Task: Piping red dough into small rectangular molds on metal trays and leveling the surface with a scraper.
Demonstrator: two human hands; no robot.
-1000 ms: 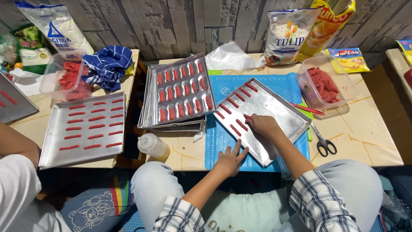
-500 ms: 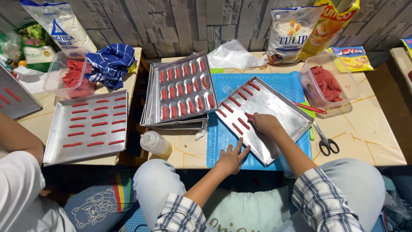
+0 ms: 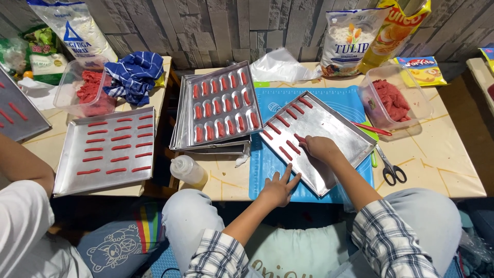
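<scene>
A tilted metal baking tray (image 3: 334,126) lies on a blue mat (image 3: 267,164) on the low table. Several red dough sticks (image 3: 282,121) lie in rows at its left part. My right hand (image 3: 321,149) rests on the tray, fingertips pinching a red stick (image 3: 300,138) and setting it beside the others. My left hand (image 3: 279,188) presses flat with fingers spread against the tray's near edge.
A stack of trays (image 3: 218,110) with red pieces stands to the left, a squeeze bottle (image 3: 189,171) in front of it. A plastic tub of red dough (image 3: 393,100), scissors (image 3: 391,170) and flour bags (image 3: 350,44) sit right. Another person's arm (image 3: 23,164) is by a left tray (image 3: 105,149).
My right hand has shifted slightly along the tray with the red stick. My left hand stays on the tray's edge.
</scene>
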